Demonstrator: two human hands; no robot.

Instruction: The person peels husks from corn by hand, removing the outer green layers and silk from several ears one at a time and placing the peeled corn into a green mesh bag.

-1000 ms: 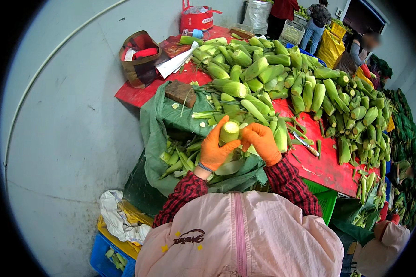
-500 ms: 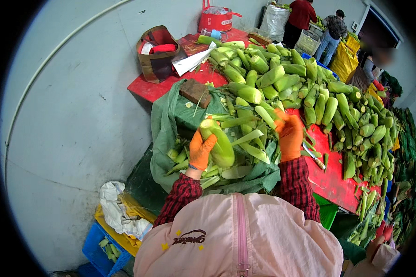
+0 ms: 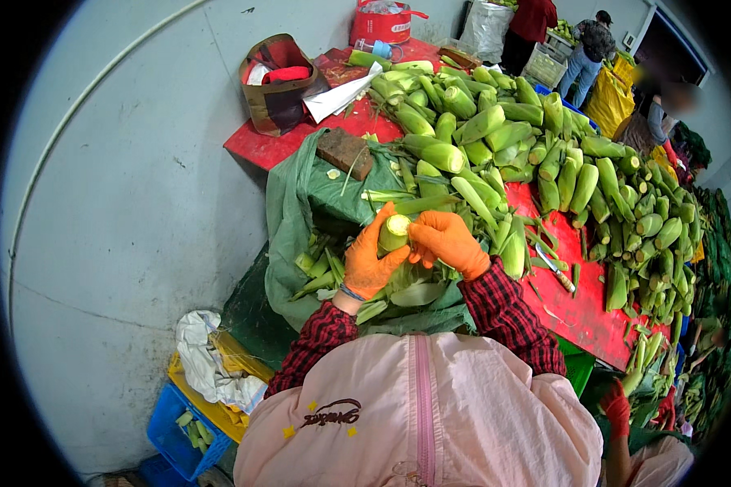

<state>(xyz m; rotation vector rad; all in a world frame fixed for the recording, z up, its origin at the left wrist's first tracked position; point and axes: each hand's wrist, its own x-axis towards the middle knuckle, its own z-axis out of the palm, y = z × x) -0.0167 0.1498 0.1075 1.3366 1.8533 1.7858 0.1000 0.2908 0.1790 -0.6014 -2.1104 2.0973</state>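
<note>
Corn ear (image 3: 394,235) partly behind left grip (image 3: 369,266)

Vs 0.5 s ago: right hand (image 3: 448,242) swung in toward 9 o'clock, fingers back at corn ear (image 3: 392,239). Ear's cut end went from 11 to about 12 o'clock. Co-worker's red-gloved hand (image 3: 616,409) now up at frame 4 o'clock.

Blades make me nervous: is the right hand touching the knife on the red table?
Apart. The head view shows the knife lying on the red table, with corn between it and the right hand.
</note>
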